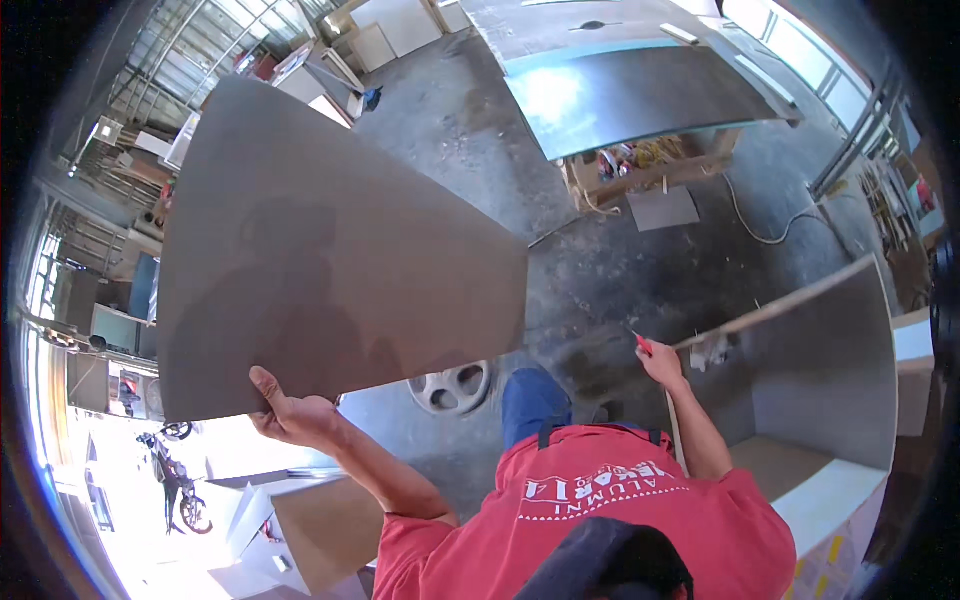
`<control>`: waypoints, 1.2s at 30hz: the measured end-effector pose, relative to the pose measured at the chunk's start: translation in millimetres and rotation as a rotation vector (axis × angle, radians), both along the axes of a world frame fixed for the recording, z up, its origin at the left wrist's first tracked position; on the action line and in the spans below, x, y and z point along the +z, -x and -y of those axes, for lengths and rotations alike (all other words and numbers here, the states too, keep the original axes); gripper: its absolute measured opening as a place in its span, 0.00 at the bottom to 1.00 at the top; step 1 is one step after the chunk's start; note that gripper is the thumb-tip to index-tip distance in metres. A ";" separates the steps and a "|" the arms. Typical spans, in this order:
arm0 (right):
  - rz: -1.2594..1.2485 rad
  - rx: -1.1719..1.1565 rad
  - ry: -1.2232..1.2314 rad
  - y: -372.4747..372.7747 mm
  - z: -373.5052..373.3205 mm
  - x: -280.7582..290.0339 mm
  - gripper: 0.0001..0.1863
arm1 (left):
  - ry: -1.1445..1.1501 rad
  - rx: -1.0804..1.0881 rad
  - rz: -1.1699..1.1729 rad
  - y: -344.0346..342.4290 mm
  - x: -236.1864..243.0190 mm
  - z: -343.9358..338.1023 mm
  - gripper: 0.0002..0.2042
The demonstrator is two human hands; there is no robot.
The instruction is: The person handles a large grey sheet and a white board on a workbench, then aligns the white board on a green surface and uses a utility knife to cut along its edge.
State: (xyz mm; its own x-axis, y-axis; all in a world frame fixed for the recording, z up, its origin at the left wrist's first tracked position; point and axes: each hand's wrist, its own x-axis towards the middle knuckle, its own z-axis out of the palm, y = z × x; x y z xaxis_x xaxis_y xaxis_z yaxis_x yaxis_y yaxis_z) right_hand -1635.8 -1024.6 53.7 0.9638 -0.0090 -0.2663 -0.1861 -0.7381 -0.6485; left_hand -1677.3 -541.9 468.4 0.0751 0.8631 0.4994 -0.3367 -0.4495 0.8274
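Note:
My left hand [298, 416] grips the lower edge of a large grey-brown sheet [400, 260], thumb on the near face. The fingers behind the sheet are hidden. Tilted up off the floor, the sheet fills much of the left side, and a shadow falls across it. In my right hand [661, 364] is a red utility knife [643, 345], its thin tip pointing away from me. That hand is closed round the handle, beside the open edge of a grey-lined cabinet box [825, 350], apart from the sheet.
A workbench with a glossy dark panel [640, 95] stands ahead. Under it are cables and tools, with a grey offcut [664, 208] on the floor. A hose [765, 238] lies to the right. Near the sheet's lower edge is a round grey wheel-like piece [450, 388]. A motorcycle [180, 485] stands at left.

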 end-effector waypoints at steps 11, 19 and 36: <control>-0.081 0.241 -0.043 -289.8 -180.0 21.2 0.13 | -0.044 -0.040 0.116 -329.8 -17.8 -117.5 0.18; -0.017 0.250 -0.161 -487.8 -293.0 117.2 0.14 | -0.167 -0.123 0.155 -565.7 23.4 -200.3 0.16; 0.273 0.147 -0.260 -1033.3 -387.3 181.6 0.17 | -0.275 0.126 0.453 -1094.0 235.9 -303.1 0.23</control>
State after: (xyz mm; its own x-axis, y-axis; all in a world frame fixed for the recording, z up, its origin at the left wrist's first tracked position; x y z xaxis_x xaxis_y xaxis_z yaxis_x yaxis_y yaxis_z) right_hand -602.5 -637.3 235.3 0.9855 0.1680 0.0243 0.1139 -0.5485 -0.8283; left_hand -583.3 -238.8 704.4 -0.2961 0.6846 0.6660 -0.5619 -0.6887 0.4582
